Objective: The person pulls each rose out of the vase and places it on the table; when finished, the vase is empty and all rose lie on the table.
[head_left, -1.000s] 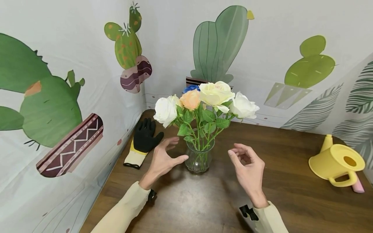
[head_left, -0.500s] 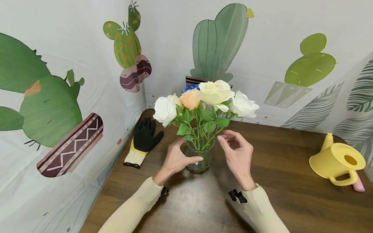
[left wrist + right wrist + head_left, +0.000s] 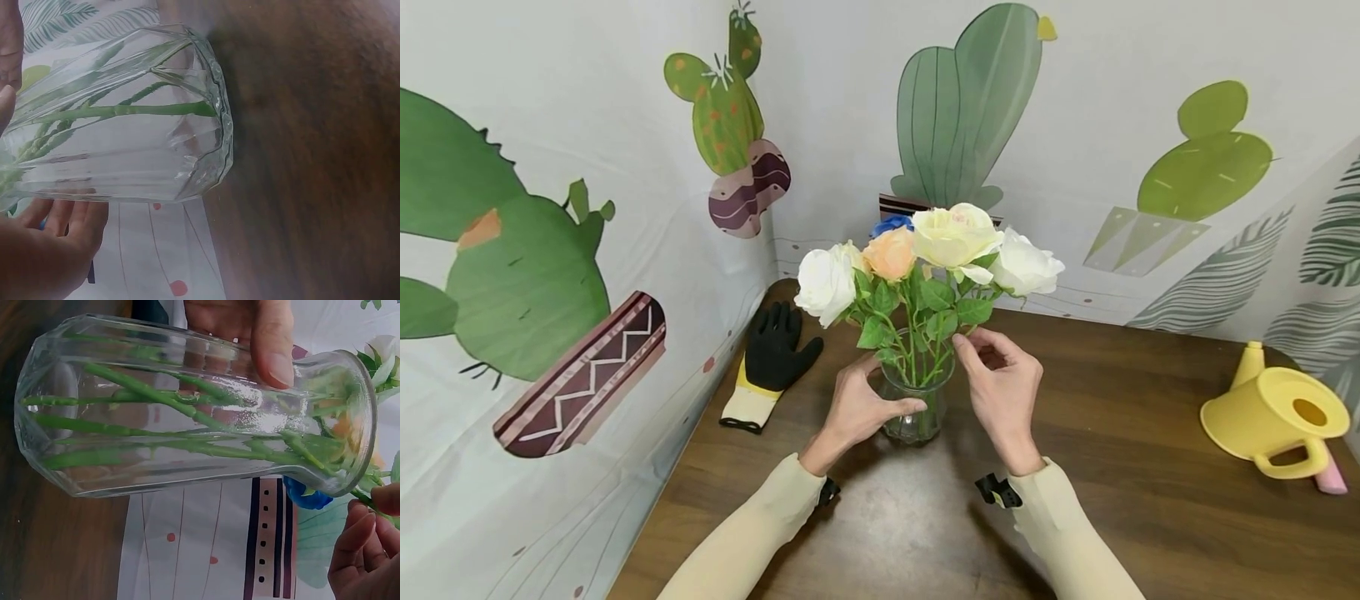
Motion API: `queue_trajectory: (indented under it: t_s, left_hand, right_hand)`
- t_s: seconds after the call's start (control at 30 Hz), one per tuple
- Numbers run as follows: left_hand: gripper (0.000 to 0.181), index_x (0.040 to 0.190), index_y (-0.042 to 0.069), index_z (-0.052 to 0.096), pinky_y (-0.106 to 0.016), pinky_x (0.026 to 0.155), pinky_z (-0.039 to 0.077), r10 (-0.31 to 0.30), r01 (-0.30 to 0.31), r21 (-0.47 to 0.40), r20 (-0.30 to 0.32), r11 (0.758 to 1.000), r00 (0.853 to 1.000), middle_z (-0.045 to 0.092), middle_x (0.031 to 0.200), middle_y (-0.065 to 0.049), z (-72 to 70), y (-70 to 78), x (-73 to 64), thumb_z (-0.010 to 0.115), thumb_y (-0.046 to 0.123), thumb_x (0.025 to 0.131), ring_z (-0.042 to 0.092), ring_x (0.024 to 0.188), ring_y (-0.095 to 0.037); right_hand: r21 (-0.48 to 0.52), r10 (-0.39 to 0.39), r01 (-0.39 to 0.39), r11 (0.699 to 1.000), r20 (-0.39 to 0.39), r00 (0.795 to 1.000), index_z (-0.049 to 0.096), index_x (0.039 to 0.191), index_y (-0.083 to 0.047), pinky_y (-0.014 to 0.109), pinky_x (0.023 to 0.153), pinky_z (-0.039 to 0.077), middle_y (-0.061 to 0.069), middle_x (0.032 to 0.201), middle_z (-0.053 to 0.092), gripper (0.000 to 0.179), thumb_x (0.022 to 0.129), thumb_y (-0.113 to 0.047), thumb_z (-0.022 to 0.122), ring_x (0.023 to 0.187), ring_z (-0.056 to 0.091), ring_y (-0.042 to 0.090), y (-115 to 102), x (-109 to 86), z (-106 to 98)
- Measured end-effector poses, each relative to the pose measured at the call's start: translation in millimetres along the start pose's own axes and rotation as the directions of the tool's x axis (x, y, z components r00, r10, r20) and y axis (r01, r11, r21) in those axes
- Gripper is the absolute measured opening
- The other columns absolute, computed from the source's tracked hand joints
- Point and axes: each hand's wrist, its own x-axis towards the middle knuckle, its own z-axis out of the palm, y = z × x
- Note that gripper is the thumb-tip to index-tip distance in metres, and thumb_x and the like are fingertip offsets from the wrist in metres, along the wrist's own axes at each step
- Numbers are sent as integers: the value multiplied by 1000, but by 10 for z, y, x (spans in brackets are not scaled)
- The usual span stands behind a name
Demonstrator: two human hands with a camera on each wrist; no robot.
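Head view | glass vase point(image 3: 914, 408) of roses point(image 3: 925, 254) mid-table point(image 3: 1150, 533) | left hand point(image 3: 857, 408) fingers curled round its body | right hand point(image 3: 1003, 387) pinches a stem point(image 3: 964, 332) at rim | likely fragile, slick, top-heavy: hold body low

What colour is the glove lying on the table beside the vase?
The glove is black over the palm and fingers, with a yellow band and cream cuff. The head view shows it best.

– What is seen behind the dark wooden table point(image 3: 1150, 517)?
– Pale wall panels point(image 3: 850, 108) printed with green cacti and grey-green leaves are set around it, meeting in a corner. Even light is cast.
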Motion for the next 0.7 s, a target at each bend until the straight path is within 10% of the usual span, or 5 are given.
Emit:
queue_trajectory:
  t_s: [0.37, 0.7]
  left_hand:
    - [77, 139, 12, 74, -53, 105, 62, 9, -9, -8, -7, 1000, 1000, 78, 137, -11, 3, -18, 0, 105, 29, 71, 75, 124, -33]
    - [77, 139, 15, 75, -46, 104, 62, -12, 12, 0, -8, 1000, 1000, 78, 137, -7, 0, -5, -14, 105, 31, 71, 76, 123, -29]
  right_hand:
    - [25, -22, 23, 999, -56, 998, 81, 91, 4, 11, 59, 47, -25, 75, 68, 8, 95, -3, 82, 63, 59, -5, -91, 24, -9]
    - [131, -69, 84, 988, -115, 991, 81, 93, 8, 12, 59, 46, -22, 74, 69, 9, 95, -1, 82, 62, 57, -3, -238, 76, -70]
